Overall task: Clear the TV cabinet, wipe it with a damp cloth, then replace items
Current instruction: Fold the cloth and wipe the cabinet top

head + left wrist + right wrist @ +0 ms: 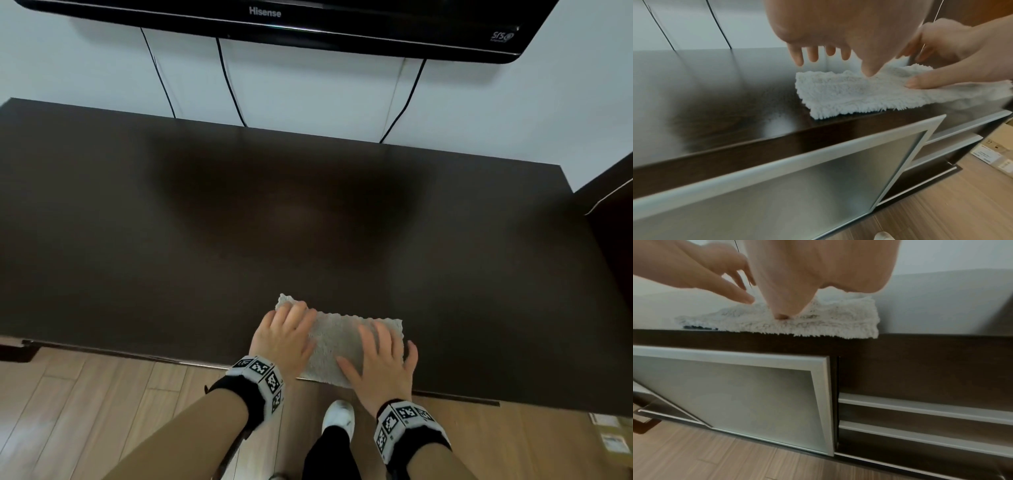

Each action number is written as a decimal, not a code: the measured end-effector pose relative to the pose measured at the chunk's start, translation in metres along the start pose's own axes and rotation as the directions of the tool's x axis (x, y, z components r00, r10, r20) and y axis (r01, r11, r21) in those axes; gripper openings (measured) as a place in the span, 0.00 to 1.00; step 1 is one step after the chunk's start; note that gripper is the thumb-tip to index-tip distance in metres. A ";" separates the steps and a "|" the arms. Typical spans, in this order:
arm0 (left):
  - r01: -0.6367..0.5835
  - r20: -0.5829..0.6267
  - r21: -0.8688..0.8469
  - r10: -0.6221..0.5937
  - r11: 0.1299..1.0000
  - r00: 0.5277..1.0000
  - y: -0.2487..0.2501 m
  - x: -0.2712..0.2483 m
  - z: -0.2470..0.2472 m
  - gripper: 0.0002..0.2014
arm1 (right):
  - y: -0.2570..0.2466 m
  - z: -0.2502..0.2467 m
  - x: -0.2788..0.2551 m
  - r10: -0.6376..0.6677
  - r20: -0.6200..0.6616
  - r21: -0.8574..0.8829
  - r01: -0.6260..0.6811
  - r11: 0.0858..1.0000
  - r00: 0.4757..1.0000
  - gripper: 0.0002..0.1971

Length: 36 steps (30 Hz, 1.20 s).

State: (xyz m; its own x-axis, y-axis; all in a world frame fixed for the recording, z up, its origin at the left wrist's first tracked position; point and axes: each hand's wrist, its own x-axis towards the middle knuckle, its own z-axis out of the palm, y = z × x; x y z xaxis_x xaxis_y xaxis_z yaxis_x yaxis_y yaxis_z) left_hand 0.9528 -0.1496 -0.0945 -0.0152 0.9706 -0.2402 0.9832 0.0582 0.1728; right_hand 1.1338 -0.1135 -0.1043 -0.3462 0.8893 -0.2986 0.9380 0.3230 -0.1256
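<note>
A white fluffy cloth lies flat at the front edge of the dark brown TV cabinet top, which carries nothing else. My left hand rests on the cloth's left end with its fingers spread. My right hand lies flat on its right end. In the left wrist view the left thumb touches the cloth while the fingers hover just over it. In the right wrist view the right thumb presses into the cloth, whose edge slightly overhangs the cabinet front.
A black TV hangs on the wall above, with cables running down behind the cabinet. Below the top are a frosted door and drawers. Cardboard boxes sit on the wooden floor at the right. Dark furniture adjoins the cabinet's right end.
</note>
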 end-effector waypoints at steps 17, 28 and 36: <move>-0.041 -0.102 0.016 0.043 0.999 0.994 0.046 0.147 0.002 0.17 | 0.081 -0.036 0.133 -0.001 -0.049 -0.037 0.000 0.999 0.999 0.32; 0.050 -0.085 -0.142 -0.063 0.989 0.994 0.062 0.334 -0.052 0.17 | 0.139 -0.108 0.322 -0.157 -0.099 0.003 0.158 0.987 0.983 0.17; 0.122 -0.084 -0.116 -0.132 0.986 0.988 0.079 0.435 -0.076 0.22 | 0.170 -0.139 0.421 -0.153 -0.152 0.155 0.177 0.972 0.976 0.18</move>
State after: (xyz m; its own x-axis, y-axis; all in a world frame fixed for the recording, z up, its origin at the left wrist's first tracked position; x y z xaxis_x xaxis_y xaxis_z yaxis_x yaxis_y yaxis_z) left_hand 1.0099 0.2945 -0.1129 -0.1602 0.9705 -0.1799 0.9464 0.2029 0.2515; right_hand 1.1492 0.3612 -0.1200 -0.4795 0.8681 -0.1283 0.8483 0.4211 -0.3211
